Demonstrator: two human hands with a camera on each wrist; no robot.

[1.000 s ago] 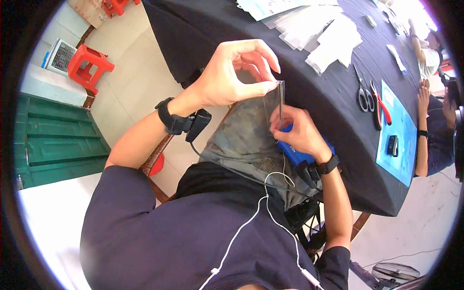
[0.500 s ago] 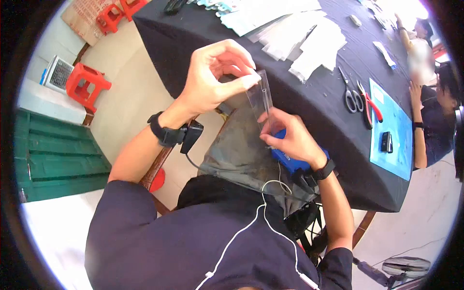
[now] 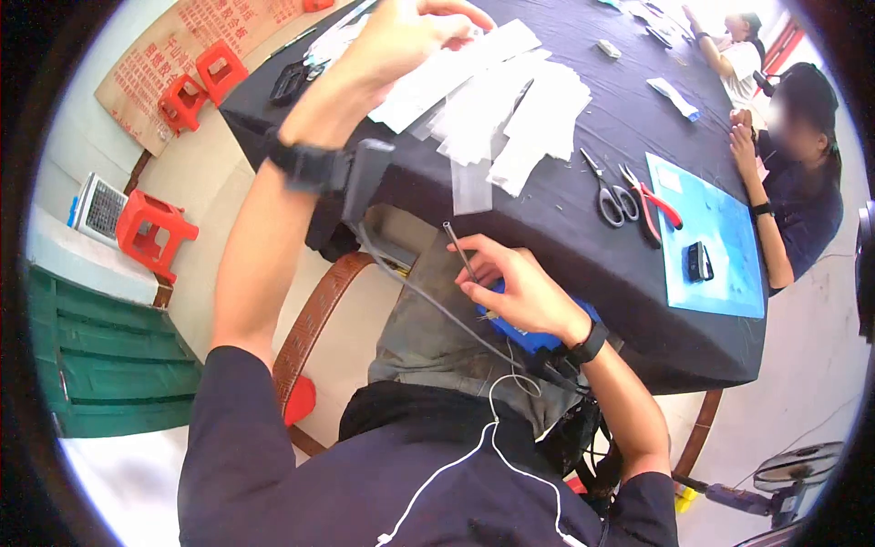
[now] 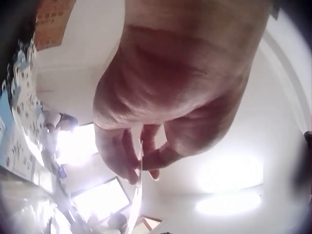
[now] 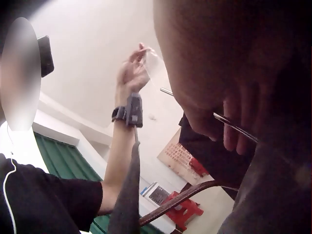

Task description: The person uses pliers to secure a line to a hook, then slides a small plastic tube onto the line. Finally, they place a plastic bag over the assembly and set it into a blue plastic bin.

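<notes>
The metal rod is pinched in the right hand, its long axis slanting past the fingertips toward the table, while the left hand, well apart from it, pinches a clear strip edge-on to its wrist camera.

Red Chinese characters run across the brown board at the head view's upper left. Their wording is unclear.

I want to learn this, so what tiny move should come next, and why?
Maybe the left hand should lower its thin strip onto the pale sheets: it pinches that strip near them, while the right hand holds the metal rod apart from it.
</notes>
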